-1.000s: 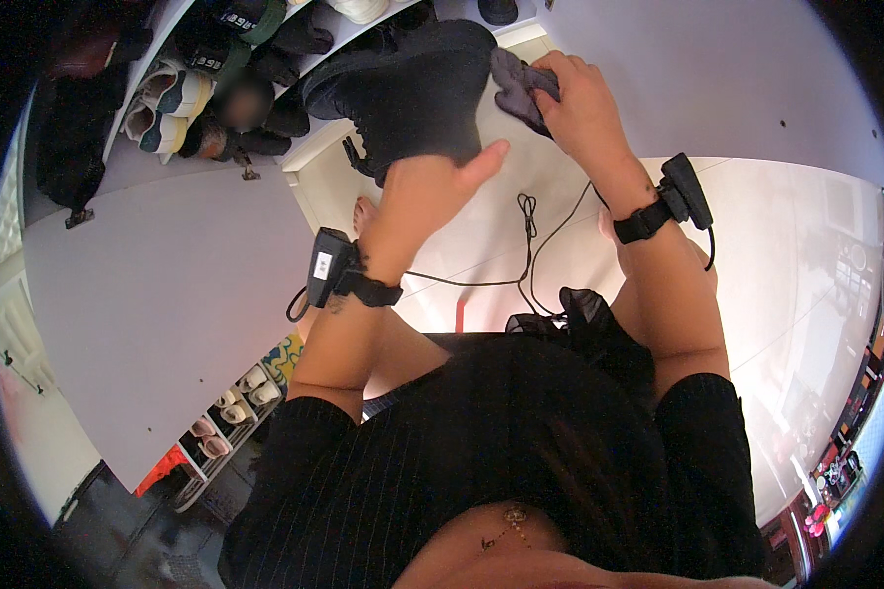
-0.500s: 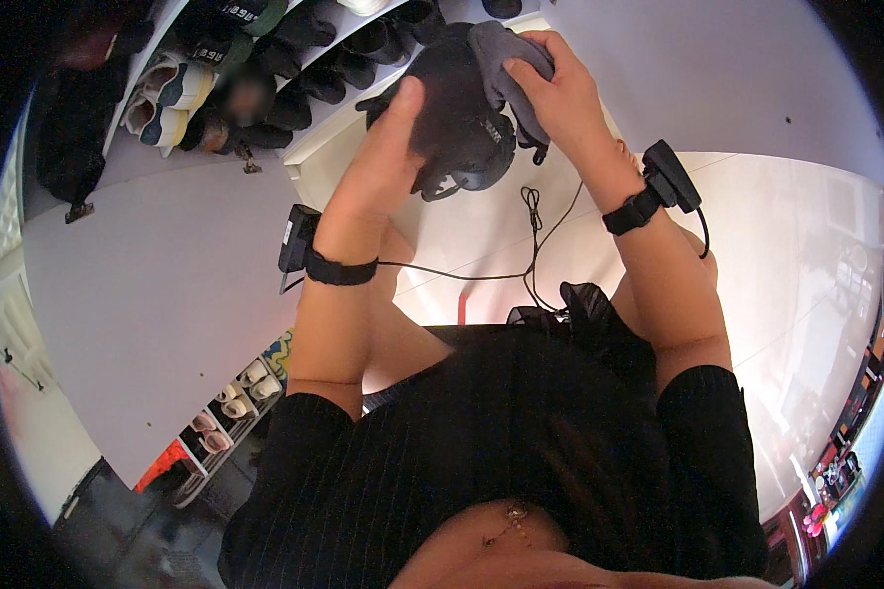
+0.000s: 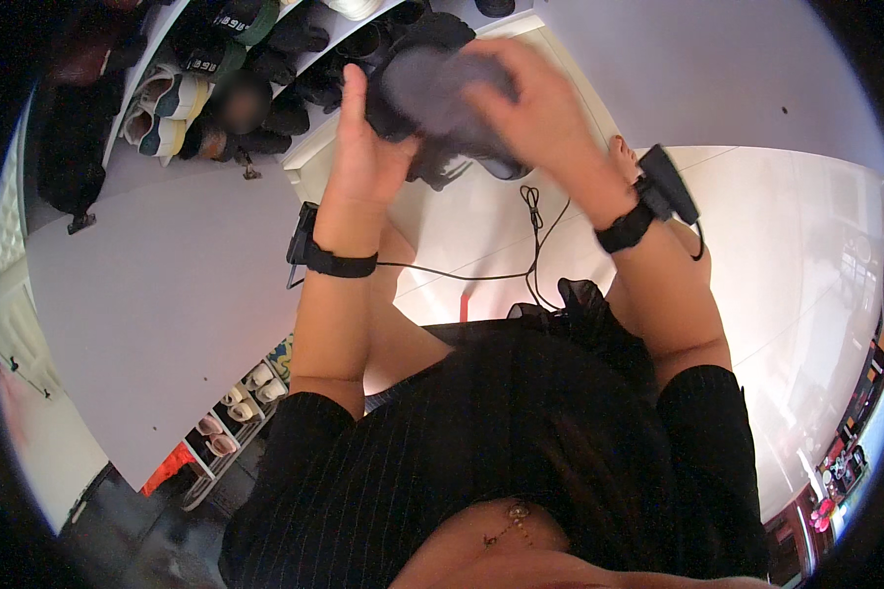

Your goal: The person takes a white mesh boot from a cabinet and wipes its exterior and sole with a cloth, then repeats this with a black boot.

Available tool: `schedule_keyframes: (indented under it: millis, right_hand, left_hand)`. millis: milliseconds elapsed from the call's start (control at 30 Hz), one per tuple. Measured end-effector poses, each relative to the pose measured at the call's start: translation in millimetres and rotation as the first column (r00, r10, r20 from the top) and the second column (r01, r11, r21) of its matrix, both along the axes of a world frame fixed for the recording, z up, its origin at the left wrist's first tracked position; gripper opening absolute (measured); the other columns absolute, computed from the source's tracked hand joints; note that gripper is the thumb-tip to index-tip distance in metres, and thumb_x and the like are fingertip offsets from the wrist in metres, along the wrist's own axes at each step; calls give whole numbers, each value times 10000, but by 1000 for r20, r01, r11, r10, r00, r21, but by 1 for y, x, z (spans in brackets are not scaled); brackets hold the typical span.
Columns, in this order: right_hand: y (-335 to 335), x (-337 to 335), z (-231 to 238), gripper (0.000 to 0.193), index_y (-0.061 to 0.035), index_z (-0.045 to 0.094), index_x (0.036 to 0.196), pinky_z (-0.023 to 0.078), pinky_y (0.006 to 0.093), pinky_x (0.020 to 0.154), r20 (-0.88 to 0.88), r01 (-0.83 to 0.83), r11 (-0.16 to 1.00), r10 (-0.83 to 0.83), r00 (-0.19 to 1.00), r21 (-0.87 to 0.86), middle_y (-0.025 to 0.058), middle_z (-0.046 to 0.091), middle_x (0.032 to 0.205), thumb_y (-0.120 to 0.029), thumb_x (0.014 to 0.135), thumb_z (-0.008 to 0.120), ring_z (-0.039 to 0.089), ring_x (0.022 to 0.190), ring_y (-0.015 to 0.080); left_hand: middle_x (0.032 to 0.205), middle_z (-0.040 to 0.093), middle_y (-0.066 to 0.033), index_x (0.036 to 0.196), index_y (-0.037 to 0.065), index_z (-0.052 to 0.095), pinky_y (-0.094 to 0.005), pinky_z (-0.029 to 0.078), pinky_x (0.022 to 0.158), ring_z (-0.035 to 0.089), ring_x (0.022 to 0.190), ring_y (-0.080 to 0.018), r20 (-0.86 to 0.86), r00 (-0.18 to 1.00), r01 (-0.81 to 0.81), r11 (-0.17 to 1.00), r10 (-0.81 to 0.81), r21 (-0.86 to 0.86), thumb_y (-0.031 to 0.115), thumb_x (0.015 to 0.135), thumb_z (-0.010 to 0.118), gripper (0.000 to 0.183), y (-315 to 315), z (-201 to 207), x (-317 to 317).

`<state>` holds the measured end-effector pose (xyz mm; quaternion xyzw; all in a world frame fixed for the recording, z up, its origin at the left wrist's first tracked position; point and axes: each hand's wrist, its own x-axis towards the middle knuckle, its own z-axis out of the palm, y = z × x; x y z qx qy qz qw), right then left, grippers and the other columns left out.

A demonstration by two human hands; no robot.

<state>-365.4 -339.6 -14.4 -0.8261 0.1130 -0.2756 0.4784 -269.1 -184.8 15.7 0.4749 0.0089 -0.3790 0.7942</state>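
Observation:
My left hand (image 3: 368,162) supports a black item (image 3: 432,165) with a thin strap; it looks like a shoe, though its full shape is hidden. The thumb stands up, while the other fingers go out of sight behind the item. Pressed against the item's upper side is a dark grey cloth (image 3: 432,83), smeared by motion. My right hand (image 3: 535,103), also blurred, has its fingers closed on the cloth. Both hands are raised in front of a shoe shelf.
Shelves of dark shoes and a pale pair of sneakers (image 3: 165,108) stand at upper left, beside an open cabinet door (image 3: 167,285). A black cable (image 3: 462,273) hangs between my wrists, over the pale floor (image 3: 776,265). At lower left is a rack (image 3: 234,427) with several shoes.
My right hand has swept left with the grey cloth, from the item's right side across its upper face. My left hand has shifted slightly left and still supports the item.

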Motion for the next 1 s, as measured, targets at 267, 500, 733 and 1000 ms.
schedule_keyframes:
  millis: [267, 500, 733, 1000]
  right_hand:
    - [-24, -7, -12, 371, -66, 609, 1160, 471, 435, 936, -207, 228, 974, -222, 953, 6, 192, 642, 1098, -208, 829, 698, 591, 1073, 379]
    - [31, -16, -15, 372, -51, 573, 1134, 463, 439, 921, 29, -17, 999, 18, 999, -36, 177, 601, 1090, -180, 811, 706, 562, 1055, 387]
    - [11, -24, -15, 367, -47, 595, 1148, 507, 400, 876, -128, -63, 998, 65, 990, 18, 171, 629, 1097, -169, 820, 707, 627, 1011, 355]
    - [-28, -15, -14, 312, -45, 602, 1091, 481, 450, 885, -117, 362, 923, -377, 919, -131, 173, 587, 1050, -203, 837, 688, 578, 1008, 395]
  left_hand:
    - [1386, 549, -170, 1391, -5, 486, -511, 349, 1120, 510, 1268, -353, 13, 997, 74, 986, -73, -150, 571, 1003, 408, 698, 7, 2, 11]
    - [1346, 592, -123, 1330, 59, 553, -466, 398, 1083, 559, 1226, -313, -58, 996, -77, 984, 69, -162, 438, 1022, 472, 495, 7, -20, 21]
    - [1337, 591, -118, 1338, 43, 538, -501, 402, 1087, 535, 1252, -311, -65, 969, -245, 947, 237, -208, 442, 980, 552, 536, 23, -23, 46]
    - [1321, 599, -142, 1316, 28, 558, -483, 419, 1076, 546, 1233, -330, -70, 942, -334, 924, 327, -185, 449, 981, 546, 538, 16, -11, 37]
